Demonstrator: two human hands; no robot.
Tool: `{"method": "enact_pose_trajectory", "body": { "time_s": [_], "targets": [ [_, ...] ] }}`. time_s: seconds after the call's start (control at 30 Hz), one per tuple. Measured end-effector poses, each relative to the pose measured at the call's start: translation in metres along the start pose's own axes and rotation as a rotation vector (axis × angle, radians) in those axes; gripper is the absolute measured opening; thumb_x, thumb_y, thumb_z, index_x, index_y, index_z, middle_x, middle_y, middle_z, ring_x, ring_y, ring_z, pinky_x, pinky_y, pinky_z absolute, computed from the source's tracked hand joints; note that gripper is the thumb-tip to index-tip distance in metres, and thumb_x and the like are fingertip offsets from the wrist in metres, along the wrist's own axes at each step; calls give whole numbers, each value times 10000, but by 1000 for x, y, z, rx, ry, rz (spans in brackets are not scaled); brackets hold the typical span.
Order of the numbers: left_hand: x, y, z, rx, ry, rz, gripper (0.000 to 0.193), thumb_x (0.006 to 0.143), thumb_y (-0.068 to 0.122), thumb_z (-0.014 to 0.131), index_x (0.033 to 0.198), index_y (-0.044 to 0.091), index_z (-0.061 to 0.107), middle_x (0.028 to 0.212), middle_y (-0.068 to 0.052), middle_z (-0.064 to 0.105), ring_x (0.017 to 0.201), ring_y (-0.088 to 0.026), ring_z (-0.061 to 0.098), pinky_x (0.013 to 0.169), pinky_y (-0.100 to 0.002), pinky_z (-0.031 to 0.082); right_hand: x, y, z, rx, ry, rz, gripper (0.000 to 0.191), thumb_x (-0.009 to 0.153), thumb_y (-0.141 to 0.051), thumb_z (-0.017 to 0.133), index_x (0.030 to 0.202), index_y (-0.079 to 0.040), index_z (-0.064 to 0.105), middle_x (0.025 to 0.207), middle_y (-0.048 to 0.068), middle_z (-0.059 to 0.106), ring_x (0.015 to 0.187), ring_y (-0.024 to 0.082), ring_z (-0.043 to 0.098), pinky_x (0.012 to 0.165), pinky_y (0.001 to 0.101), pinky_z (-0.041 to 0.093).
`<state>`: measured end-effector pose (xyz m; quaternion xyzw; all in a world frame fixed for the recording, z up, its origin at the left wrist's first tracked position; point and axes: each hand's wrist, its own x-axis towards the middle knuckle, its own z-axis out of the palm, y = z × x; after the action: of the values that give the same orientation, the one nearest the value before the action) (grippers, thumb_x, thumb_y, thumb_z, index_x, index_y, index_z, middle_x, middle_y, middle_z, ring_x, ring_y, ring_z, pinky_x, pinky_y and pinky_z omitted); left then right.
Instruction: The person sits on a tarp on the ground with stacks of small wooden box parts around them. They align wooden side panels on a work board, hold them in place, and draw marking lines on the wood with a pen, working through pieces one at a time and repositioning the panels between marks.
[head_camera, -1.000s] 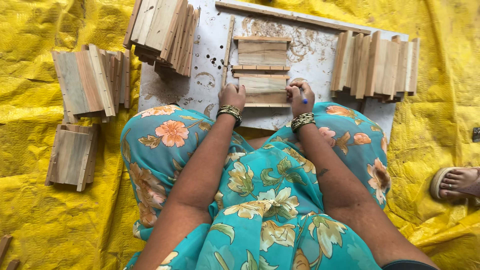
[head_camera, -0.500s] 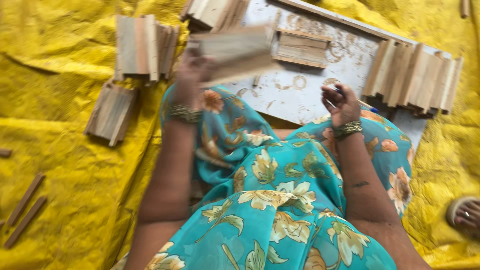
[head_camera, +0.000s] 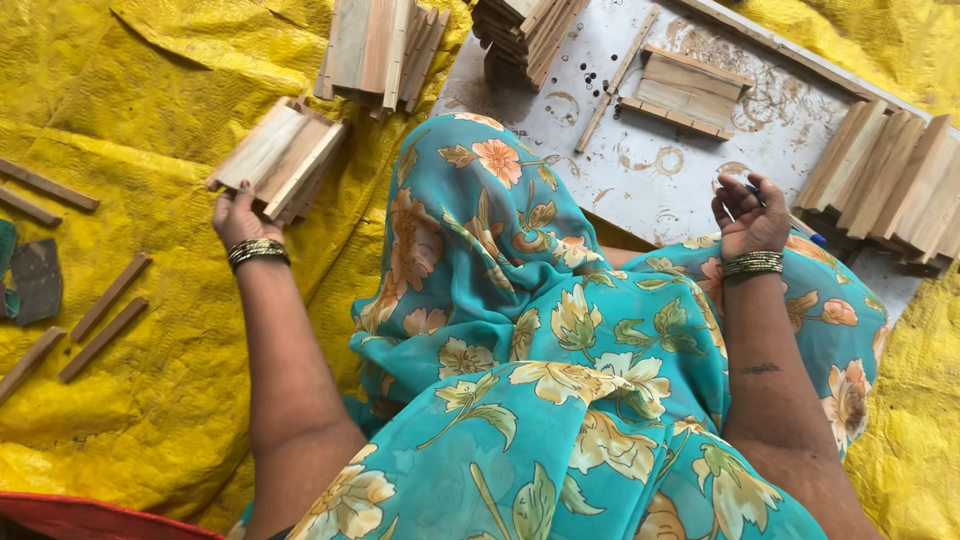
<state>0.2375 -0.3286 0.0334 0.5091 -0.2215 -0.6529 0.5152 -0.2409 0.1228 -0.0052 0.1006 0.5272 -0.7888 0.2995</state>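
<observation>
Seen from the head camera, a seated person's left hand (head_camera: 238, 215) reaches out over yellow sheeting (head_camera: 150, 400), fingers closed on the near end of a slat bundle (head_camera: 280, 155) resting on it. The right hand (head_camera: 748, 215), curled, pinches a blue pen (head_camera: 790, 222) above the white board (head_camera: 660, 160). Further slat stacks (head_camera: 890, 180) are cut off at the frame's edge.
</observation>
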Motion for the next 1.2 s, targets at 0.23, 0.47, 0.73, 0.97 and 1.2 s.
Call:
{"method": "enact_pose_trajectory", "body": {
  "time_s": [0.23,0.47,0.73,0.97,1.2],
  "targets": [
    [10,-10,10,-66,-65,-63,250,770,-141,668,945,35,641,954,-107,660,958,-322,692,837,-590,631,-4,0,-4,9,-62,-46,235,967,-341,702,1119,-177,630,1072,116,769,979,222,714,949,439,540],
    [-22,6,-15,335,119,-21,229,885,110,717,1112,86,741,1079,-96,735,871,-259,694,784,-390,624,-19,-30,-12,53,3,-293,149,964,-147,672,1107,-143,628,1046,156,778,915,227,742,838,379,603],
    [-23,-7,34,-134,-357,-26,218,1005,-24,646,1206,42,697,1047,-120,654,928,-252,636,858,-390,568,-14,-107,-115,275,775,-960,267,805,107,726,1019,-32,644,849,174,763,558,138,570,430,257,385],
    [-73,-73,176,-221,-827,-331,138,1113,-6,602,1211,58,675,963,-83,679,867,-183,654,797,-309,558,-11,-111,-153,369,1011,-460,209,763,2,752,888,-62,599,637,86,646,427,166,555,373,322,423],
    [-128,-131,229,333,-957,-225,105,1043,-3,608,1127,-11,671,940,-102,698,829,-190,678,757,-341,585,3,-109,-148,-260,974,-541,287,744,-45,904,872,-71,648,741,33,676,580,112,610,524,268,527]
  ]
}}
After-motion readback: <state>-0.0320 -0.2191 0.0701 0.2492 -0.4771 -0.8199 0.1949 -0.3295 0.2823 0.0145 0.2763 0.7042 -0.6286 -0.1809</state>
